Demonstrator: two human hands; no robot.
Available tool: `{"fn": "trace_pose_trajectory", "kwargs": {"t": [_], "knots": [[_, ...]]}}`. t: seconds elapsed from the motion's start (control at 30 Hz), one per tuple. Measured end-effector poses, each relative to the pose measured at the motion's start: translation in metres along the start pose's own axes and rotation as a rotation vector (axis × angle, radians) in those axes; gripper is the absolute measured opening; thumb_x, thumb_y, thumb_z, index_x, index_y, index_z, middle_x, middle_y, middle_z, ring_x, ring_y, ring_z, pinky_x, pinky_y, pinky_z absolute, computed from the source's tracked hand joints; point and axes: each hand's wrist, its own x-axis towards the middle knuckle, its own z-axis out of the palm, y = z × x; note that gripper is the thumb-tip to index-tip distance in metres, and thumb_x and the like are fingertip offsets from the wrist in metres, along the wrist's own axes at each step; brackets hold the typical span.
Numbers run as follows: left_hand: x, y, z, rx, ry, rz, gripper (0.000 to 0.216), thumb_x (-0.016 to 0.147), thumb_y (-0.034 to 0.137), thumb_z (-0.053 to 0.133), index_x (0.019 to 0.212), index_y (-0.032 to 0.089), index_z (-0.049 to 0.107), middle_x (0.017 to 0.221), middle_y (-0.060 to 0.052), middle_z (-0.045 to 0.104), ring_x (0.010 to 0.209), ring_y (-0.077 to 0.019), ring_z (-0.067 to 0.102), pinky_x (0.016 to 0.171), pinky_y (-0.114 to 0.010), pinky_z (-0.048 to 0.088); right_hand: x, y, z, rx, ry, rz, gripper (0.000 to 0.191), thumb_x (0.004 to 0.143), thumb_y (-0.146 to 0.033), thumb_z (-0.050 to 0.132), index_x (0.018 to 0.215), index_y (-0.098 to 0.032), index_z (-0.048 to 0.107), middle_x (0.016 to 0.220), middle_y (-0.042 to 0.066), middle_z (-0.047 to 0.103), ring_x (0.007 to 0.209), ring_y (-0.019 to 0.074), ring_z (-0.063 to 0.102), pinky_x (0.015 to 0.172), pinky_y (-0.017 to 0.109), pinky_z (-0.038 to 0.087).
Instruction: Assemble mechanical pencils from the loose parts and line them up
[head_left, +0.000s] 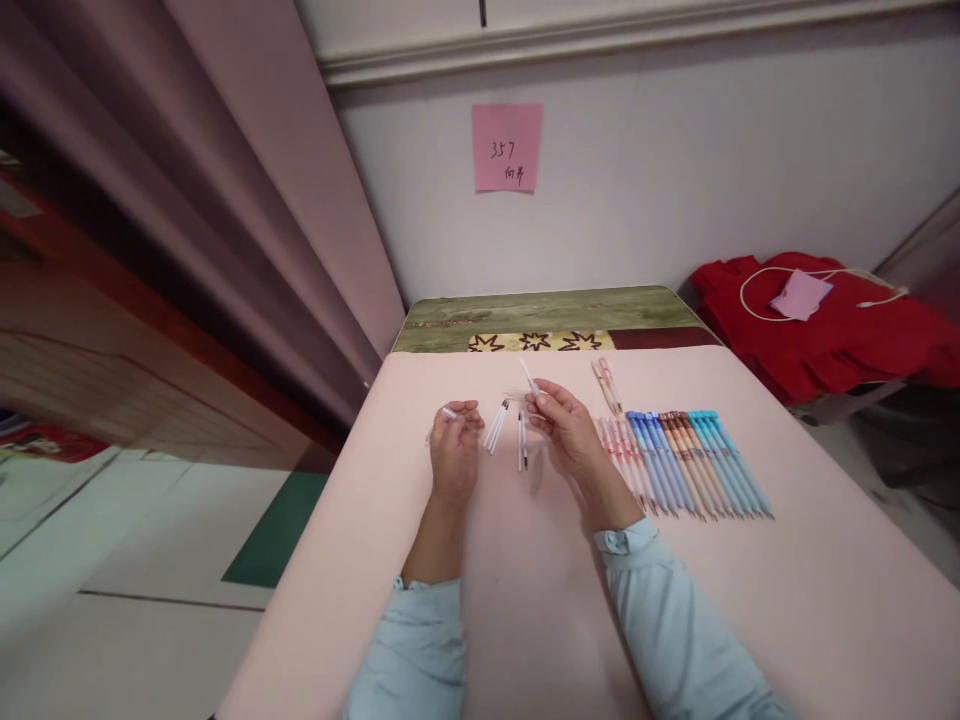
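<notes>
My left hand (454, 450) is closed round a thin white pen part (448, 412) over the pale pink table (525, 620). My right hand (566, 425) pinches a thin white pen refill (529, 377) that points up and away. Between the hands lie a few loose white refills (496, 424) and two more refills (521, 441) flat on the table. Right of my right hand a row of several pens (686, 460) lies side by side, pink, blue, orange and turquoise. Two pink pens (606, 385) lie apart behind the row.
A pink note (506, 147) hangs on the wall ahead. A patterned green cloth (547, 318) covers the table's far end. A red garment (817, 330) with a white cable and pink paper lies at the right. Curtains (247, 200) hang at the left.
</notes>
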Motion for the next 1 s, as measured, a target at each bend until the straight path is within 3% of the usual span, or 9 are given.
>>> {"fn": "trace_pose_trajectory", "kwargs": {"t": [0.1, 0.17, 0.27, 0.37, 0.57, 0.83, 1.0], "knots": [[0.003, 0.002, -0.001, -0.163, 0.037, -0.131, 0.019, 0.084, 0.028, 0.068, 0.098, 0.016, 0.066, 0.111, -0.011, 0.067, 0.099, -0.0163, 0.065, 0.090, -0.031, 0.051, -0.001, 0.001, 0.000, -0.016, -0.027, -0.003, 0.038, 0.066, -0.038, 0.083, 0.096, -0.020, 0.070, 0.090, 0.004, 0.074, 0.073, 0.0115, 0.066, 0.072, 0.024, 0.053], [0.003, 0.004, -0.001, -0.203, 0.080, -0.154, 0.024, 0.088, 0.035, 0.066, 0.106, 0.019, 0.067, 0.118, -0.010, 0.065, 0.104, -0.0164, 0.064, 0.092, -0.030, 0.051, -0.002, 0.001, 0.001, -0.045, -0.037, -0.015, 0.035, 0.067, -0.040, 0.083, 0.092, -0.020, 0.070, 0.090, 0.004, 0.074, 0.074, 0.0122, 0.066, 0.074, 0.025, 0.053], [0.003, 0.005, -0.002, -0.227, 0.125, -0.157, 0.031, 0.090, 0.043, 0.063, 0.112, 0.021, 0.068, 0.102, -0.006, 0.067, 0.083, -0.0097, 0.064, 0.074, -0.021, 0.051, -0.004, 0.002, 0.001, -0.147, -0.079, -0.066, 0.033, 0.068, -0.041, 0.081, 0.091, -0.020, 0.071, 0.089, 0.004, 0.074, 0.077, 0.0139, 0.065, 0.075, 0.027, 0.051], [0.002, 0.004, -0.002, -0.268, 0.107, -0.124, 0.033, 0.089, 0.040, 0.066, 0.114, 0.018, 0.068, 0.082, -0.001, 0.064, 0.062, -0.0050, 0.055, 0.060, -0.016, 0.047, -0.004, 0.006, 0.000, -0.292, -0.145, -0.131, 0.032, 0.067, -0.041, 0.081, 0.089, -0.020, 0.073, 0.088, 0.004, 0.073, 0.078, 0.0165, 0.063, 0.074, 0.029, 0.049], [-0.001, 0.006, 0.000, -0.248, 0.134, -0.104, 0.025, 0.086, 0.032, 0.070, 0.103, 0.013, 0.069, 0.083, -0.004, 0.067, 0.071, -0.0066, 0.063, 0.073, -0.018, 0.054, -0.003, 0.015, 0.000, -0.383, -0.211, -0.128, 0.029, 0.064, -0.039, 0.082, 0.084, -0.019, 0.074, 0.076, 0.003, 0.070, 0.067, 0.0162, 0.059, 0.063, 0.028, 0.044], [-0.003, 0.006, 0.002, -0.226, 0.131, -0.116, 0.028, 0.084, 0.033, 0.072, 0.102, 0.011, 0.070, 0.081, -0.004, 0.067, 0.070, -0.0071, 0.064, 0.074, -0.020, 0.055, -0.001, 0.017, -0.004, -0.432, -0.182, -0.125, 0.029, 0.066, -0.039, 0.080, 0.085, -0.018, 0.073, 0.071, 0.002, 0.068, 0.060, 0.0141, 0.055, 0.057, 0.026, 0.040], [-0.006, 0.005, 0.003, -0.095, 0.068, -0.109, 0.033, 0.081, 0.034, 0.075, 0.105, 0.012, 0.070, 0.073, -0.001, 0.065, 0.065, -0.0072, 0.063, 0.071, -0.020, 0.053, 0.001, 0.021, -0.007, -0.522, -0.166, -0.184, 0.027, 0.070, -0.038, 0.076, 0.089, -0.018, 0.074, 0.078, 0.004, 0.071, 0.065, 0.0157, 0.057, 0.060, 0.027, 0.043]]}}
